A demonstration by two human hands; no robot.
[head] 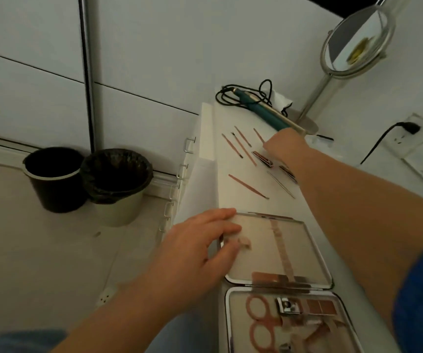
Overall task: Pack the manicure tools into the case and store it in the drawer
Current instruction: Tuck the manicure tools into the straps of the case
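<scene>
The manicure case lies open on the white cabinet top [231,200]. Its far half [276,253] holds only elastic straps. Its near half [233,324] holds rose-gold scissors [260,322] and a silver nail clipper [288,305]. My left hand [200,248] rests with straight fingers on the far half's left edge. Several thin rose-gold tools [242,147], two dark clippers [262,159], a silver pick [280,184] and a long rose-gold tool [247,186] lie loose beyond the case. My right hand [283,145] reaches over them, fingertips down at one thin tool [258,135]; its grip is hidden.
A teal corded styling iron [265,112] and a round standing mirror [358,42] stand at the far end of the top. Drawer handles [189,145] run down the cabinet's left side. Two bins [55,179] [118,187] stand on the floor. A plug sits in the wall socket [408,128].
</scene>
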